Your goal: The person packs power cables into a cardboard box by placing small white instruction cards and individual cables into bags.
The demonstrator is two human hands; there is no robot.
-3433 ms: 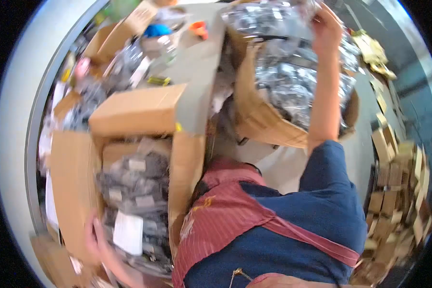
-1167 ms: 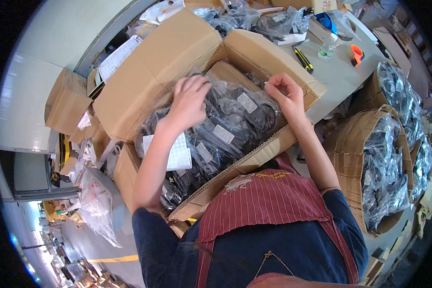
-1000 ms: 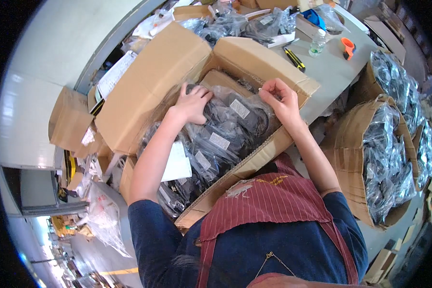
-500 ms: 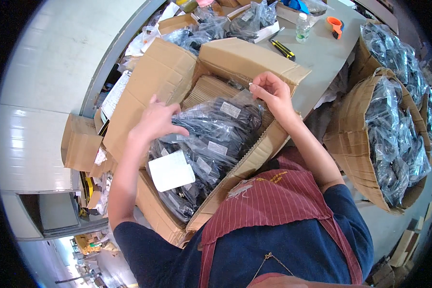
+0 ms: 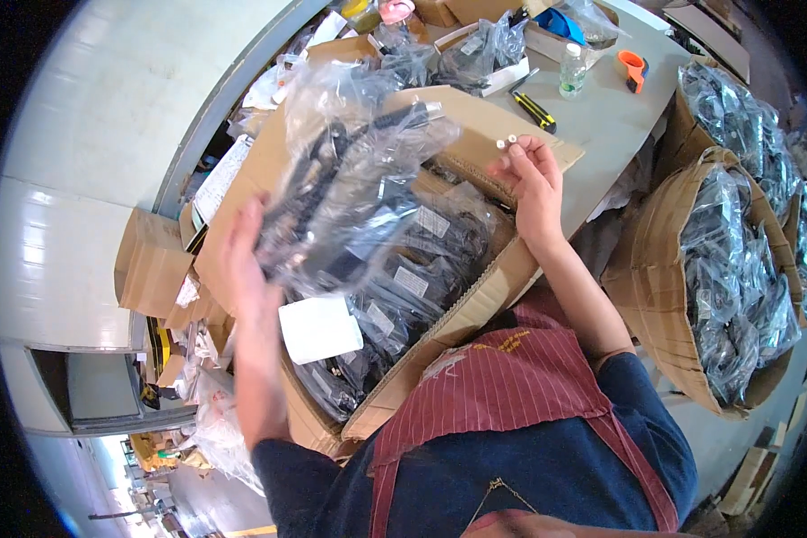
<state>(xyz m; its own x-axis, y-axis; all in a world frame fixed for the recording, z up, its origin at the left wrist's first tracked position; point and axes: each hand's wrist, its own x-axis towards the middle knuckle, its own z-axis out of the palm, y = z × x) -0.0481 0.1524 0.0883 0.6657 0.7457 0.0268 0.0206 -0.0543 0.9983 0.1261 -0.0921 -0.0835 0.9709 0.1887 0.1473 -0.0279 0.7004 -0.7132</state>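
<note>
— Plastic, clear and thin, wraps some long dark parts in this bag (image 5: 359, 193). How will it handle?

— I judge it limp and slippery outside, stiffer inside, and rather light, since one hand carries it. Better to take hold around the parts, through the film; the loose film at the top could slide or tear.

— Where is it?

— Above the carton (image 5: 480, 121), hiding its far left corner. The left hand (image 5: 251, 251) holds it by the left side; the fingers are blurred, so the exact grip I cannot tell.

— And the right hand (image 5: 531, 172)?

— Pinched narrow on two white dots (image 5: 502, 143), over the right end of the carton's far flap, apart from the bag.

— What differs from half a second ago?

— Then the left hand was spread wide over the carton, with nothing lifted; now the bag is up. At the right fingertips only one white dot showed; now two.

— And farther out?

— A white sheet (image 5: 320, 327) lies toward the carton's left edge, on other bags (image 5: 444, 235). On the worktop (image 5: 601, 112), a knife (image 5: 535, 112) lies just past the flap, then comes a bottle (image 5: 572, 76), then, near the right edge, an orange ring (image 5: 633, 75).
</note>
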